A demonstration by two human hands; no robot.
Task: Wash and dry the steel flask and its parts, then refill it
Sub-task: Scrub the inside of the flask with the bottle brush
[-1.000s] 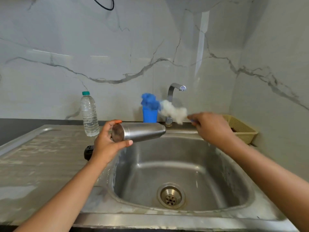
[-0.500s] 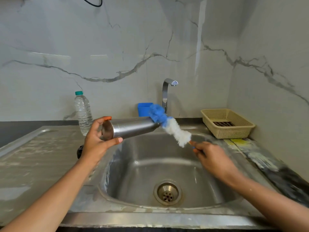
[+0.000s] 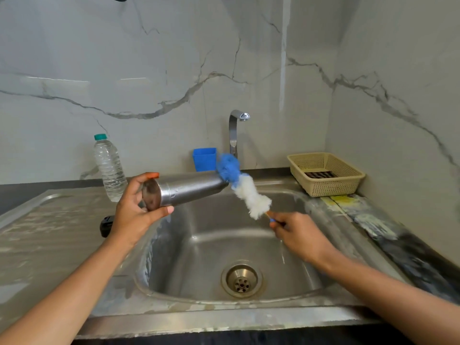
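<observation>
Since a second ago the bottle brush (image 3: pixel 245 192) has swung down from beside the tap (image 3: pixel 234 130); its blue tip now meets the mouth of the steel flask (image 3: pixel 189 189), centre frame. The left grip (image 3: pixel 134 215) clasps the flask's base and holds it sideways over the sink (image 3: pixel 199 317), so drips fall into the basin and the mouth faces the brush. The right grip (image 3: pixel 298 235) clenches the brush handle, apparently lining it up to push inside.

Bare forearms lead to the left hand (image 3: pixel 134 215) and right hand (image 3: pixel 302 239); one of the left fingers (image 3: pixel 152 175) is orange-tipped.
</observation>
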